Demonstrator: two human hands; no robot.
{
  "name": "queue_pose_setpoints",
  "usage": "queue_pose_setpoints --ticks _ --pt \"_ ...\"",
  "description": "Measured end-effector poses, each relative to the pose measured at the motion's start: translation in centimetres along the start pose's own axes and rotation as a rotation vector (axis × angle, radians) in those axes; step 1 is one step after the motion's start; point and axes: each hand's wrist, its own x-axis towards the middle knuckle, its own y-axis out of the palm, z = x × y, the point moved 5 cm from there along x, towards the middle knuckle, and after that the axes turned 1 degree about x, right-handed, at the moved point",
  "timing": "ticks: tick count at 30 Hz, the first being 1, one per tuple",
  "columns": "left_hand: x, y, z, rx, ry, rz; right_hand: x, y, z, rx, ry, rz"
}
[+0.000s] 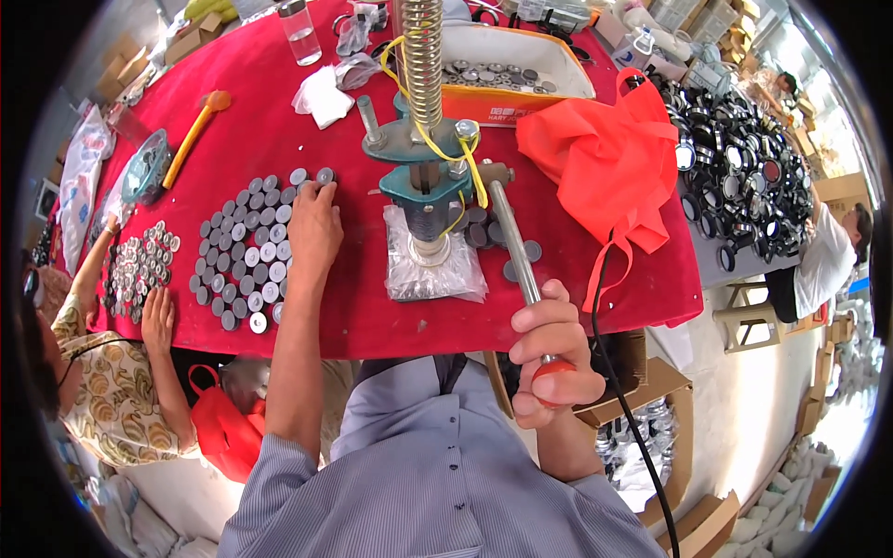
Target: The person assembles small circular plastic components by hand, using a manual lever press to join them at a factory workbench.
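My right hand is wrapped round the red-knobbed end of a metal lever. The lever runs up to a green hand press with a tall coil spring. Under the press's ram, a clear plastic-wrapped block lies on the red cloth. To the left, my left hand has its fingertips closed at a small grey disc, at the far edge of a group of several grey discs. More grey discs lie behind and right of the press, partly hidden by the lever.
An orange-and-white box of small round parts stands behind the press. A red fabric bag lies right. A hammer and small metal parts lie left, by a co-worker's hand. A black cable hangs at right.
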Motion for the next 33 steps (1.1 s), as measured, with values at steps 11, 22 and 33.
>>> queue_pose_setpoints --ticks 11,22,33 --pt "-5.4 -3.0 -4.0 -0.351 -0.126 0.036 9.4 0.6 -0.3 -0.127 0.036 0.263" --pt "-5.0 -5.9 -9.8 -0.605 -0.018 0.063 19.8 3.4 -7.0 0.131 0.31 -0.124" --pt "-4.3 -3.2 -12.6 -0.571 0.007 0.154 17.4 2.8 -5.2 0.045 0.247 -0.045"
